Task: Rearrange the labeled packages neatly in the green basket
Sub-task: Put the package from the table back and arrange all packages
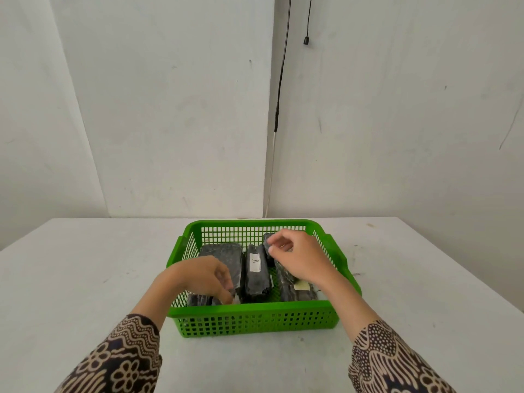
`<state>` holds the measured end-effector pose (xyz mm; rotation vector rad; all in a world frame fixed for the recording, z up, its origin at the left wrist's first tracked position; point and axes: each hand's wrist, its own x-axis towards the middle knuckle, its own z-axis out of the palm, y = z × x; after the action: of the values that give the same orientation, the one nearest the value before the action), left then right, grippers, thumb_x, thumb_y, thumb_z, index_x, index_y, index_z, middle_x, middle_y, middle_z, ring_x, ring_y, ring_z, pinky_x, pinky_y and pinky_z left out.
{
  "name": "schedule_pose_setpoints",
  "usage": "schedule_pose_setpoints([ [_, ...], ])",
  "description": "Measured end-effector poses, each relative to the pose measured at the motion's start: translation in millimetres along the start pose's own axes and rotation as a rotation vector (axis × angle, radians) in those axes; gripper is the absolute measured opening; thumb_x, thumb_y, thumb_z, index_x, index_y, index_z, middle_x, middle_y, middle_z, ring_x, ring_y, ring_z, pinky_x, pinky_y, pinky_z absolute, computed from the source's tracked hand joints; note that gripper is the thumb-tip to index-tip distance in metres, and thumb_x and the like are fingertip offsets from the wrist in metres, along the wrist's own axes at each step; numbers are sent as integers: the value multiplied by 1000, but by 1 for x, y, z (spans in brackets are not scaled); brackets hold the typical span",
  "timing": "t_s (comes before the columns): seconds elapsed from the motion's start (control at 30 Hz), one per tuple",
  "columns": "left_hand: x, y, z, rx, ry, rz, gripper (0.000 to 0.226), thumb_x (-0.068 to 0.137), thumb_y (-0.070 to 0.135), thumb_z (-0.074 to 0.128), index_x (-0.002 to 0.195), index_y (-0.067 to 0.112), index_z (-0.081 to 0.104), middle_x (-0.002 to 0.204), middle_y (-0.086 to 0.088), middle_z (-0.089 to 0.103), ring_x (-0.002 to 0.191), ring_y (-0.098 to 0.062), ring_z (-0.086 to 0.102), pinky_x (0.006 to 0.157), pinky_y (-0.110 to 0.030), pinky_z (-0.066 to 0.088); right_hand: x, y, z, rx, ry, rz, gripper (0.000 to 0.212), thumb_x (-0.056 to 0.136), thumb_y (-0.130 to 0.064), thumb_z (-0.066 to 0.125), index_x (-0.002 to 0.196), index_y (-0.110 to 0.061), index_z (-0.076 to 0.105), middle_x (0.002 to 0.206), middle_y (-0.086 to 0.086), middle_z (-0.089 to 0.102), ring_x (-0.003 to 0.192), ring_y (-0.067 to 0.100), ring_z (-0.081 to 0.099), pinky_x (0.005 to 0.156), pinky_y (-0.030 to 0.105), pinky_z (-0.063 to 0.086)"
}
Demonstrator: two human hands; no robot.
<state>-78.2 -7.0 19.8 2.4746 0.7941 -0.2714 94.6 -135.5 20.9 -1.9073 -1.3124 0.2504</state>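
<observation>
A green mesh basket [255, 309] stands on the white table and holds several dark plastic-wrapped packages. The middle package [256, 275] shows a white label marked "A". A flat package [224, 252] lies at the basket's left. At the right lies a package with a pale yellow label [296, 290]. My left hand [202, 276] reaches into the front left of the basket, fingers curled on the near end of the left package. My right hand [297, 255] is over the right side, its fingertips pinching the top of a small upright dark package [268, 245] near the back wall.
The white table [85, 279] extends to both sides of the basket and in front of it. A white wall rises behind the table, and a thin black cable [279, 109] hangs down it above the basket's far side.
</observation>
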Motion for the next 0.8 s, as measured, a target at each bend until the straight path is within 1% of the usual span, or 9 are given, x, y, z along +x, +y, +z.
schedule_pose_setpoints([
  [0.1,-9,-4,-10,-304,49,138,30,67,39,79,95,31,71,86,14,72,83,-6,66,84,-25,47,-2,-11,4,180,-282,23,25,86,-24,63,109,-31,65,110,-8,66,102,7,61,86,19,47],
  [0.2,-14,-6,-18,-594,110,239,37,65,34,82,100,31,72,101,7,73,93,-10,69,84,-24,51,-4,-16,4,261,-387,50,29,85,-31,65,114,-36,62,117,-4,66,110,13,60,99,34,45],
  [0.37,-2,-2,-14,-738,171,224,34,72,34,75,104,21,71,106,-3,70,96,-16,70,84,-26,56,-8,-8,-10,294,-319,80,18,83,-23,70,100,-19,65,96,1,72,76,15,69,75,32,57],
  [0.4,1,-2,-12,-705,194,187,38,72,40,73,104,20,69,105,-4,70,94,-18,70,86,-29,56,-11,-4,-15,225,-304,86,15,82,-25,70,96,-19,65,93,-1,71,73,14,68,73,32,57],
  [0.5,13,-8,-4,-356,277,19,46,76,47,70,110,18,61,111,-1,63,96,-14,60,90,-30,48,-21,13,-29,58,-257,117,7,80,-28,72,85,-26,67,88,-6,67,73,10,66,77,36,57],
  [0.57,20,-13,5,-228,268,-92,57,73,46,74,118,18,53,127,-5,53,110,-19,52,98,-35,42,-29,21,-37,24,-244,125,3,80,-29,71,80,-30,69,87,-6,68,66,0,63,72,31,55],
  [0.63,25,-14,13,-128,234,-173,68,67,50,76,122,23,46,143,-7,38,131,-30,36,111,-46,31,-34,25,-41,-47,-235,118,3,81,-32,70,79,-34,70,87,-10,68,57,-10,56,62,22,45],
  [0.7,28,-11,20,-42,200,-235,76,63,55,77,124,26,42,148,-8,26,137,-37,21,113,-51,24,-34,27,-41,-110,-229,111,4,81,-32,70,79,-36,70,84,-13,67,63,-7,57,59,18,40],
  [0.8,30,-5,27,42,174,-283,84,62,55,77,128,25,35,145,-10,24,135,-38,18,111,-51,26,-33,33,-33,-160,-198,123,6,84,-28,68,82,-33,69,85,-5,67,70,6,60,55,16,42],
])
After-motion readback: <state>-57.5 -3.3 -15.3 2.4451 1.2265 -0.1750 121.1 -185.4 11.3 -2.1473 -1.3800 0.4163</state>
